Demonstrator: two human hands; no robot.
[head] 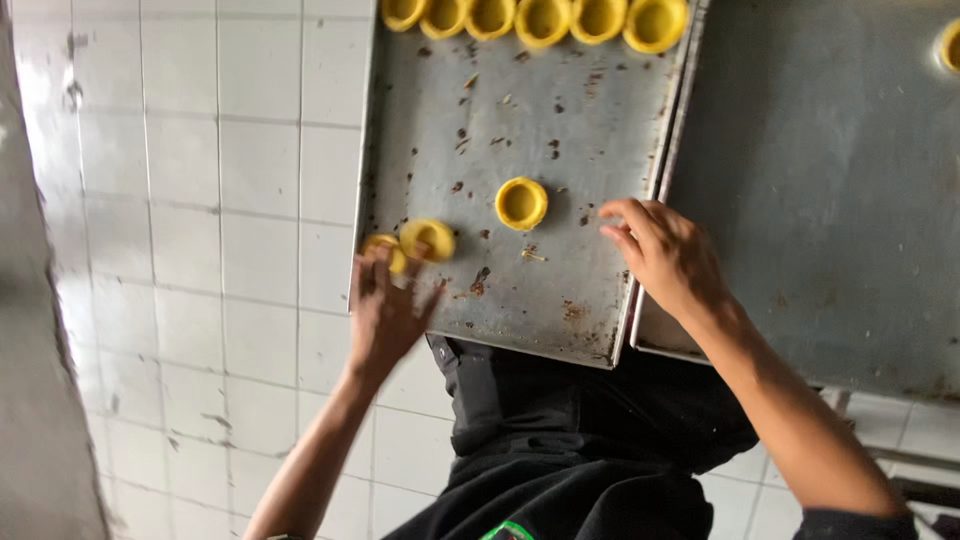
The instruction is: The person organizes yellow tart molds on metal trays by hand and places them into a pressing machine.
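A worn metal baking tray [560, 300] with dark baked-on spots lies in front of me. My left hand [385, 305] is at the tray's near left corner, its fingertips on two small yellow pastry cups [428, 238] that sit side by side there. Another yellow cup [521, 203] stands alone in the tray's middle. My right hand [665, 250] rests at the tray's right edge with its fingers slightly curled and nothing in it. A row of several yellow cups [543, 18] lines the tray's far edge.
A second grey metal tray [830, 200] adjoins on the right, with one yellow cup [950, 45] at its far right. White floor tiles [200, 200] show on the left, and my dark clothing [560, 440] below the tray.
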